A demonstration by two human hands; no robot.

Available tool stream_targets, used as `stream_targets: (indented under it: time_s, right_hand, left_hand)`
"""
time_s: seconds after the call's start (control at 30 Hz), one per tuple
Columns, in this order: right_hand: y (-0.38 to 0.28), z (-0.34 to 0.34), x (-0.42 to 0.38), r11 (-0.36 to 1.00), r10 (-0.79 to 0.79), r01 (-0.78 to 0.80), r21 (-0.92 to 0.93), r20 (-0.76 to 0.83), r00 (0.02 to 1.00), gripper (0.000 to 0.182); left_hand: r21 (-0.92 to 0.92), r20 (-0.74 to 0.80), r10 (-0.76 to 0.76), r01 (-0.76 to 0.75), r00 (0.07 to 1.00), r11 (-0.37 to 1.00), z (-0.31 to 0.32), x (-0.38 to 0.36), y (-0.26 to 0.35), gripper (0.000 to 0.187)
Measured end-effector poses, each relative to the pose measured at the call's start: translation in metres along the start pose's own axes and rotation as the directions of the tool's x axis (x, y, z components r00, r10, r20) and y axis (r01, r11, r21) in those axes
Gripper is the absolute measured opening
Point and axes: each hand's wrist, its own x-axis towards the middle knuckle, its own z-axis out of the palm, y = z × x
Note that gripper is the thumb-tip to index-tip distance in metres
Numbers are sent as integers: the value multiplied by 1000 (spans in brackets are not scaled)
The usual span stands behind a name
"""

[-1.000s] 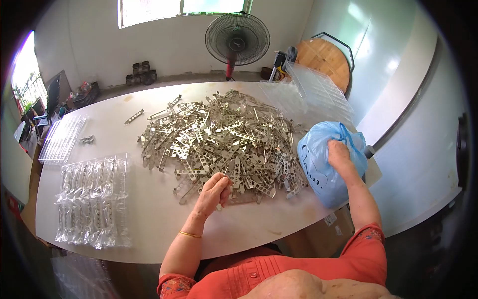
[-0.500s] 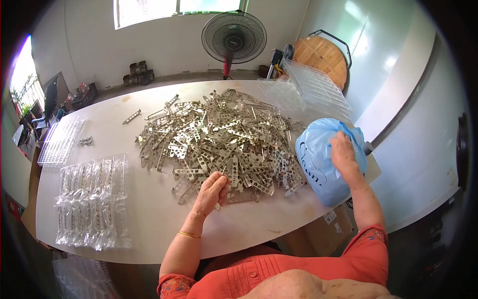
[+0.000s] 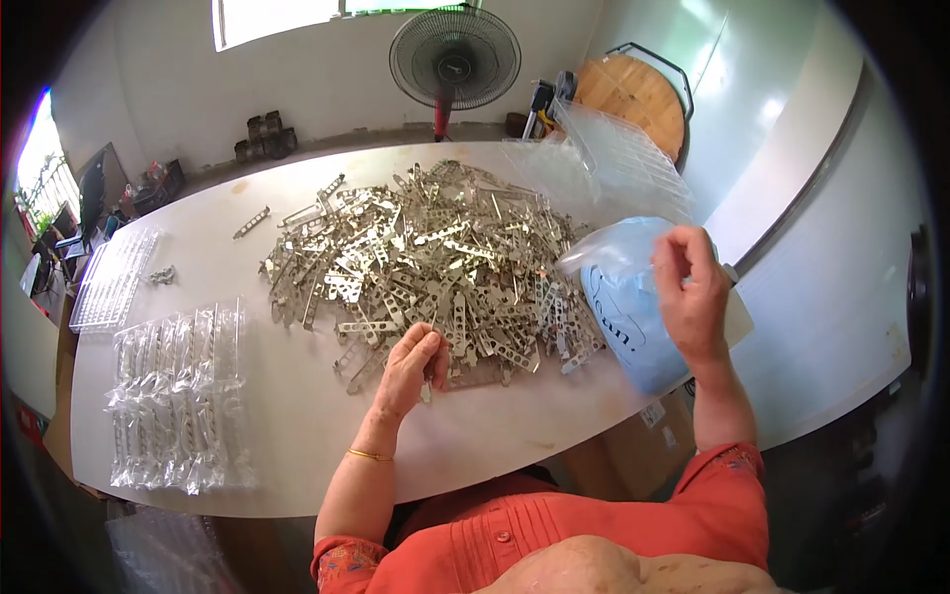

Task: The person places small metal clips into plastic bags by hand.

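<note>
The blue bag [image 3: 625,317] sits at the table's [image 3: 297,436] right edge, and the right hand [image 3: 691,292] pinches a thin clear plastic sheet [image 3: 604,252] lifted above it. The left hand [image 3: 408,364], fingers curled, seems to pinch one small metal piece beside the heap of metal strips [image 3: 435,262], within easy reach.

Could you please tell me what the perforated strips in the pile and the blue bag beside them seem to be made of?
Perforated strips: likely bare steel, silvery with bright glints. Blue bag: thin plastic film, crinkled and translucent.
</note>
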Motion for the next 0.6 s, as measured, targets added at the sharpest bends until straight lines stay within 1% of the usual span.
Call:
stream_targets:
  time_s: [0.03, 0.07, 0.1, 0.13, 0.2, 0.23, 0.27, 0.33, 0.37, 0.47, 0.5, 0.53, 0.6]
  right_hand:
    - [1, 11, -4, 985, 57, -60, 163, 25, 998, 9]
    - [-3, 22, -8, 959, 103, -113, 261, 52, 993, 9]
    - [-6, 34, -10, 951, 111, -128, 282, 74, 991, 9]
    - [-8, 46, -12, 942, 117, -142, 305, 98, 988, 9]
    - [-6, 69, -17, 914, 166, -225, 338, 195, 967, 10]
    - [-6, 79, -19, 863, 239, -333, 379, 275, 931, 11]
    - [-4, 89, -22, 857, 241, -343, 384, 291, 926, 11]
    - [-3, 107, -28, 768, 320, -473, 432, 380, 868, 12]
    - [-4, 114, -31, 747, 336, -500, 438, 400, 852, 11]
    - [-7, 130, -42, 724, 322, -514, 461, 433, 842, 10]
    - [-10, 136, -47, 763, 277, -448, 465, 391, 878, 10]
    - [-11, 140, -51, 761, 283, -454, 463, 393, 875, 10]
    - [-12, 146, -58, 761, 261, -493, 422, 496, 828, 12]
  left_hand:
    - [3, -11, 23, -23, 1000, 1000, 0, 0, 1, 24]
    - [8, -24, 48, -48, 999, 999, 0, 0, 1, 24]
    - [-56, 19, 57, -56, 998, 997, -4, 1, 0, 23]
    - [-58, 8, 43, -43, 999, 997, -3, 0, 2, 23]
    - [-178, 8, 60, -58, 998, 982, -2, 0, 6, 21]
    - [-224, 64, 64, -48, 996, 973, -5, 0, 9, 19]
    - [-225, 48, 52, -40, 997, 974, -7, 1, 9, 19]
    - [-310, 76, 77, -50, 994, 949, -9, 2, 8, 19]
    - [-322, 94, 74, -39, 993, 946, -11, 2, 7, 18]
    - [-290, 71, 32, -11, 997, 957, -11, 3, 4, 16]
    - [-289, 70, 26, -5, 997, 957, -10, 3, 4, 16]
    - [-273, 90, 23, 2, 996, 962, -8, 2, 3, 17]
    - [-256, 110, 15, 14, 994, 967, -7, 1, 3, 19]
